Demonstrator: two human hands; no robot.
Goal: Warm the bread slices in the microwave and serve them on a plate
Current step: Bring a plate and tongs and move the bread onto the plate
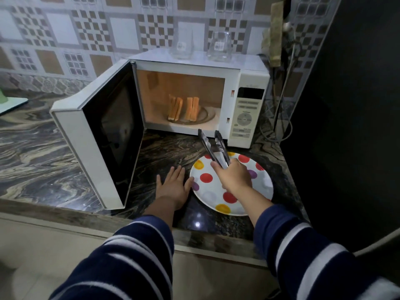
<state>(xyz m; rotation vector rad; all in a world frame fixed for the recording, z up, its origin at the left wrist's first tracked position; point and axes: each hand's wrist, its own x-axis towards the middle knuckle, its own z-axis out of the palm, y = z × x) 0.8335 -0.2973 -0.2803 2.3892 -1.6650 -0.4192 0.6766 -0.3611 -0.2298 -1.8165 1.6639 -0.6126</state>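
Note:
A white microwave [249, 81] stands on the counter with its door [97, 135] swung open to the left and its inside lit. Several bread slices [184, 109] stand upright on the glass turntable [205, 115]. In front of it lies a white plate [216, 191] with coloured dots, holding nothing. My right hand [233, 176] hovers over the plate and grips metal tongs [214, 146], whose spread tips point toward the microwave opening. My left hand [173, 185] rests flat on the counter, its fingers beside the plate's left rim.
Two clear glass jars [218, 47] stand on top of the microwave. Cables [283, 105] hang at its right, next to a dark tall surface [346, 126]. The marbled counter [32, 148] stretches left, with a white board [10, 105] at its far left edge.

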